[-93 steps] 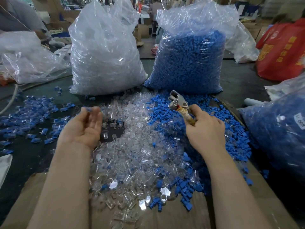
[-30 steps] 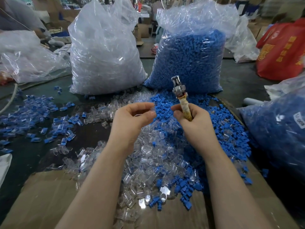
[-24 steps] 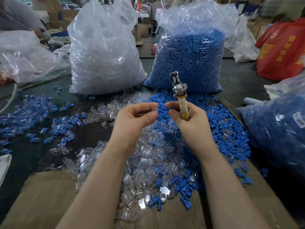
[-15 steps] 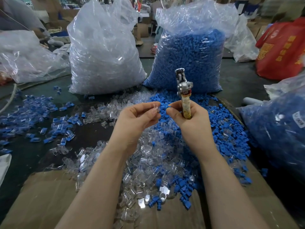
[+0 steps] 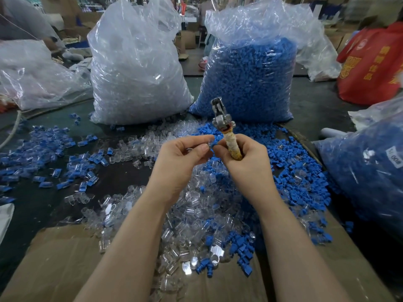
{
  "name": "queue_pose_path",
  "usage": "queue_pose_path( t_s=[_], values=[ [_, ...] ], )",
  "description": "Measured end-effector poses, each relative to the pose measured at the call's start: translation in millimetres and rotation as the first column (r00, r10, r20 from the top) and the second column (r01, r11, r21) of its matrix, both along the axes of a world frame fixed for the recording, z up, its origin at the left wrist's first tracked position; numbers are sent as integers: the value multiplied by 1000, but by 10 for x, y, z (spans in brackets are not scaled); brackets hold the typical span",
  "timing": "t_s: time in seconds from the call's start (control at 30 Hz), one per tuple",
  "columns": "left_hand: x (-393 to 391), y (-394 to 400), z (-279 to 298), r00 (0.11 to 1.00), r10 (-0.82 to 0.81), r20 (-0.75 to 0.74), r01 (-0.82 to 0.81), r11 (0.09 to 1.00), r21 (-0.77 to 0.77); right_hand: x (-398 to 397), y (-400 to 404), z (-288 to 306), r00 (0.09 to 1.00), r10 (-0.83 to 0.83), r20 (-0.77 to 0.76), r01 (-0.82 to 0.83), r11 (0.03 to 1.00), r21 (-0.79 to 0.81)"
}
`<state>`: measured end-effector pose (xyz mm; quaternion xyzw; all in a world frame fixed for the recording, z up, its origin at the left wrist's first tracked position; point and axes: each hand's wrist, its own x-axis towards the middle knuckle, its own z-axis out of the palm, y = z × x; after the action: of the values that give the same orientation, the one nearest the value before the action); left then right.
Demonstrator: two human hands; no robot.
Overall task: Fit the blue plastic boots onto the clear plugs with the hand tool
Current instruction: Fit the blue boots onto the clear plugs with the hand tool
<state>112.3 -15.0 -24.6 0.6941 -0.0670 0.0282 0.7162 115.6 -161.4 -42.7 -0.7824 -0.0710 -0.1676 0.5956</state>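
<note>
Down close, a sheet of cardboard [image 5: 54, 258] is lying on the desk [image 5: 43, 188], and a heap of clear plugs [image 5: 187, 210] is sitting partly on it. Loose blue boots [image 5: 290, 171] are lying to the right of the plugs, with some mixed in. Above the heap, the left hand [image 5: 181, 158] is pinching a small clear plug with curled fingers. Right beside it, the right hand [image 5: 244, 162] is gripping the tool [image 5: 226, 131], fingers wrapped round its taped handle. The metal head is pointing up and away. A boot [image 5: 214, 141] is sitting between the two thumbs. Farther left, done pieces [image 5: 37, 144] are lying spread out. At the back, a clear bag [image 5: 135, 68] and a blue bag [image 5: 250, 77] are standing side by side.
</note>
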Motion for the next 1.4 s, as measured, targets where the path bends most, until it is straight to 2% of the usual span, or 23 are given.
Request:
queue_pose_path(
  t_s=[0.27, 0.4, 0.6, 0.8, 0.97, 1.1, 1.23, 1.4],
  values=[
    [-21, -60, 25, 995, 99, -23, -99, 995, -28, -12, 8, 1, 1000, -3, -4, 4, 1000, 15],
    [-24, -52, 33, 993, 119, -1, -119, 992, 42, -11, 17, 2, 1000, -4, -18, 4, 1000, 0],
    [-19, -53, 22, 990, 139, 19, -140, 988, 62, -22, 24, 19, 999, 23, -33, -22, 1000, 21],
    [4, -19, 14, 986, 166, -18, -166, 986, -15, -19, -19, 30, 998, 35, -48, -35, 999, 5],
    [19, 14, 22, 985, 169, -45, -173, 978, -113, 1, -140, -4, 994, 30, -104, -40, 995, -92],
    [21, 17, 26, 986, 166, -9, -166, 973, -163, 17, -202, -20, 983, 73, -165, -99, 984, -151],
    [25, 38, 33, 984, 178, 33, -169, 968, -184, 15, -215, -41, 968, 122, -218, -173, 957, -234],
    [19, 59, 45, 985, 163, 56, -152, 975, -161, 5, -189, -41, 965, 125, -231, -191, 937, -291]
  ],
)
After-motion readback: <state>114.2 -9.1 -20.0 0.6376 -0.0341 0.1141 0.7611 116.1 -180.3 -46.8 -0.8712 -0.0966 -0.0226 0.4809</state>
